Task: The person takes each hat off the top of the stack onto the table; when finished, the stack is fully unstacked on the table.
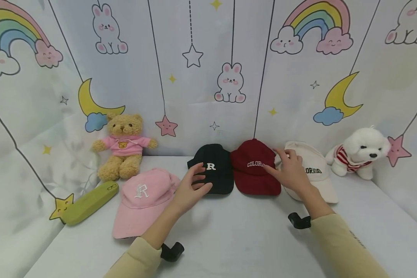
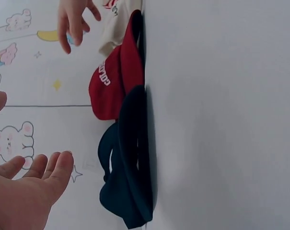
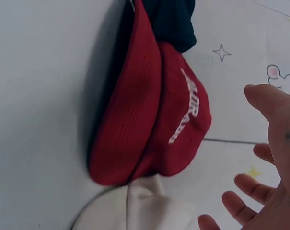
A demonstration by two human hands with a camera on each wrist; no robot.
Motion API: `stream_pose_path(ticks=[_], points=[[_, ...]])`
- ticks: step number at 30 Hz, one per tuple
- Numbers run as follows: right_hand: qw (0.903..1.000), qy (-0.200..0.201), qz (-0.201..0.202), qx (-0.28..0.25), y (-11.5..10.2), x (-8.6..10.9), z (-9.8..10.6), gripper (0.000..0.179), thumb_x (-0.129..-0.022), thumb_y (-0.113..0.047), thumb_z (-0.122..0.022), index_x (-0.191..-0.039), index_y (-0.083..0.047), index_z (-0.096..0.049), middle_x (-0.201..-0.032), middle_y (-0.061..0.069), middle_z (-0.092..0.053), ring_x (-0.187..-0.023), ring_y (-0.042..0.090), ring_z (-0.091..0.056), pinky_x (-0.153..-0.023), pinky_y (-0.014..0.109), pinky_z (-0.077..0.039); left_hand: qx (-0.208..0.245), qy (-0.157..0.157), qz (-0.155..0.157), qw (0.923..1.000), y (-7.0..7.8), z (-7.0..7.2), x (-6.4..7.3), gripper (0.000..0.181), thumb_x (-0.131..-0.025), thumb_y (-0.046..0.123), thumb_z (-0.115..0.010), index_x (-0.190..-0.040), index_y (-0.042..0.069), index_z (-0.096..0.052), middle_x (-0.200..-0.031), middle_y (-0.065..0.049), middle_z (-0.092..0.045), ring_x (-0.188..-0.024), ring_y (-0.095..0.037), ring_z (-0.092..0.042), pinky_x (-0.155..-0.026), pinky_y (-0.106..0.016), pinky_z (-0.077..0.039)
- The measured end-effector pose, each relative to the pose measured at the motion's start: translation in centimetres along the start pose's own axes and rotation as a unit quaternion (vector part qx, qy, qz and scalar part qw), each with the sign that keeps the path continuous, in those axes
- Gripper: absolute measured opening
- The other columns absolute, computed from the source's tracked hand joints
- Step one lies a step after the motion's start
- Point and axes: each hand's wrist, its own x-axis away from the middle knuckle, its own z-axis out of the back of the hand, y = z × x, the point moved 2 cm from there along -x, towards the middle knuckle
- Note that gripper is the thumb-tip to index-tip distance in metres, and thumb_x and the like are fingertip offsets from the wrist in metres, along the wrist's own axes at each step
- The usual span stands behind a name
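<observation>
My left hand [image 1: 191, 189] hovers in front of the black cap [image 1: 217, 179] with the white R, fingers spread and loosely bent, nothing in them. Over on the right, my right hand [image 1: 292, 170] is held above the gap between the dark red cap [image 1: 255, 183] and the cream cap [image 1: 324, 185], its thumb overlapping the red cap's lettering in the head view. In the right wrist view, space shows between that hand [image 3: 269, 158] and the red cap [image 3: 130, 115]. A pink cap [image 1: 142, 197] lies left of my left forearm.
A teddy bear [image 1: 123, 148] in a pink top sits at the back left, behind a long green plush [image 1: 90, 202]. At the back right is a white plush dog [image 1: 363, 150] in red stripes. A printed cloth [image 1: 201, 23] hangs behind the white table [image 1: 236, 239].
</observation>
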Motion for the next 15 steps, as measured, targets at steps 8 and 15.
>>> stream_pose_path(ticks=[8, 15], points=[[0.9994, 0.002, 0.007, -0.035, -1.9, -0.7, -1.2, 0.073, -0.094, -0.045, -0.068, -0.152, -0.011, -0.039, -0.142, 0.026, -0.035, -0.126, 0.049, -0.032, -0.087, 0.068, -0.044, -0.001, 0.023, 0.013, 0.9997, -0.1, 1.7, 0.7, 0.068, -0.091, 0.006, -0.073, -0.151, 0.004, -0.04, -0.142, -0.015, -0.049, -0.127, -0.037, -0.05, -0.106, -0.057, -0.041], [0.9993, -0.006, 0.007, -0.037, -3.4, -1.3, -2.2, 0.072, -0.094, -0.042, -0.068, -0.152, -0.014, -0.038, -0.14, 0.025, -0.037, -0.128, 0.045, -0.032, -0.093, 0.066, -0.044, -0.001, 0.036, 0.036, 0.9987, -0.1, 3.0, 1.3, 0.07, -0.092, 0.006, -0.073, -0.152, 0.005, -0.038, -0.145, -0.017, -0.046, -0.128, -0.035, -0.049, -0.108, -0.052, -0.04]])
